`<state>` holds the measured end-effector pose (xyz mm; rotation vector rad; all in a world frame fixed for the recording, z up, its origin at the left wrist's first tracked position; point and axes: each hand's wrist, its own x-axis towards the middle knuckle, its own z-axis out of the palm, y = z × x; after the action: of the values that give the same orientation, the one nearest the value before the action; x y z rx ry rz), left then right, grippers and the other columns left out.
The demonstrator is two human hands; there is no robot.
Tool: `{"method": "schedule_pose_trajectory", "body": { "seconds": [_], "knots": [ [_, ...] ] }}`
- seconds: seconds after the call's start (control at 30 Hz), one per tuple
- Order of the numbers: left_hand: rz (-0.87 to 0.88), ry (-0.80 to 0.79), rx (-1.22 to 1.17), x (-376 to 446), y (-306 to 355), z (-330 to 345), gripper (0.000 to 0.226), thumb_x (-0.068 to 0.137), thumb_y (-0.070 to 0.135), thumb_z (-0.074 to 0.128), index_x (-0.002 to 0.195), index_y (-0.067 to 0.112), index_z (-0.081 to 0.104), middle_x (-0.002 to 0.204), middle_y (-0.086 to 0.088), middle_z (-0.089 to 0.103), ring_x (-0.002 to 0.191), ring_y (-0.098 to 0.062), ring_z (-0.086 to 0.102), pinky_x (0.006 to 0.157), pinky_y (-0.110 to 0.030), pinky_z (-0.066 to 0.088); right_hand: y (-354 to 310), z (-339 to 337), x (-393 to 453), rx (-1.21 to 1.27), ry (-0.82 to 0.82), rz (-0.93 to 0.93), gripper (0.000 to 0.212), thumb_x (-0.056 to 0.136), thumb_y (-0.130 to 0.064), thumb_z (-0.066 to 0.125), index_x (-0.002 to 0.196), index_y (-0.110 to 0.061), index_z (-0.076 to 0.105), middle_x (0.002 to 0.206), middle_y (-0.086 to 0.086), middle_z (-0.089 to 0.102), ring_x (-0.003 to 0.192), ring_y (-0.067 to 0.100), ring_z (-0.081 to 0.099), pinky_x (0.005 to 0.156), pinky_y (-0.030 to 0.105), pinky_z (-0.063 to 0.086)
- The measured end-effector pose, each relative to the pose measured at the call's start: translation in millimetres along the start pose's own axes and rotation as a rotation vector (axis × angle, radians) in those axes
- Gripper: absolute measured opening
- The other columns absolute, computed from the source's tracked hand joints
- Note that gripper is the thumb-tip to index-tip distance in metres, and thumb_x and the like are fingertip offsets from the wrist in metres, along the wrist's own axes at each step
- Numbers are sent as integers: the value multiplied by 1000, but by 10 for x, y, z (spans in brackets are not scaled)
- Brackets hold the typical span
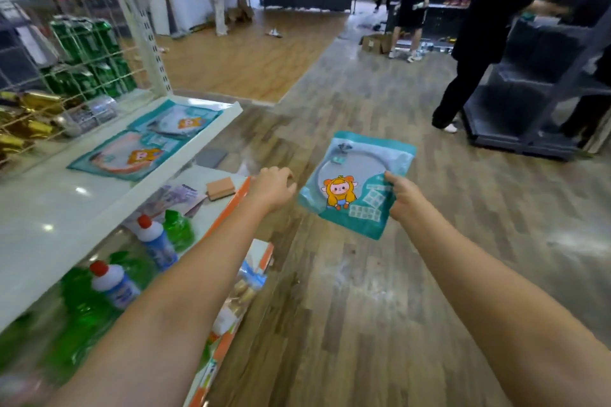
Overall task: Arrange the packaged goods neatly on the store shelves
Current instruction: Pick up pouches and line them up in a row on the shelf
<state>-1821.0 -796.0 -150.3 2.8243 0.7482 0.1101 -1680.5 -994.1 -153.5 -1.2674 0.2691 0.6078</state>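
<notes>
person in black (489, 10) | cardboard box (377, 42) | dark shelving (542, 82)

We cannot read the print on the teal packet (355, 182); our right hand (405, 198) hides its near corner. The green bottles (82, 304) at lower left are smeared by blur, and the left edge cuts the white shelf (49, 241).
</notes>
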Motion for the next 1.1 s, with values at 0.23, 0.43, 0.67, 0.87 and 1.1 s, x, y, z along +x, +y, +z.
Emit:
{"method": "schedule_pose_trajectory", "body": {
  "seconds": [0.23,0.43,0.67,0.87,1.1],
  "knots": [
    [-186,26,31,1,-494,-153,34,93,35,40,116,21,61,120,-10,61,110,-34,53,87,-40,44,182,676,355,-120,-156,144,11,91,-16,59,91,-8,53,90,8,63,73,21,61,60,36,48],
    [-278,29,65,101,-996,-407,39,94,39,42,123,18,57,124,-11,59,114,-31,51,92,-40,45,299,1398,476,-175,-232,154,24,87,-16,63,107,-7,53,104,10,65,78,24,64,64,36,51],
    [-321,90,96,196,-1558,-773,38,95,33,45,128,17,54,129,-10,56,119,-30,50,90,-37,43,243,2238,436,-200,-335,115,15,90,-16,59,100,-8,53,95,8,65,78,23,64,68,36,51],
    [-416,124,122,34,-2050,-837,40,97,39,42,126,15,55,131,-11,54,119,-30,49,91,-37,41,533,2783,403,-243,-414,144,10,91,-12,57,94,-6,50,87,8,61,74,22,61,77,40,49],
    [-554,150,134,-118,-2523,-936,34,98,39,41,121,18,56,129,-7,56,113,-27,54,88,-37,44,686,3472,318,-313,-555,194,17,93,-16,56,103,-6,46,84,7,59,72,21,59,77,39,49]
  ]
}}
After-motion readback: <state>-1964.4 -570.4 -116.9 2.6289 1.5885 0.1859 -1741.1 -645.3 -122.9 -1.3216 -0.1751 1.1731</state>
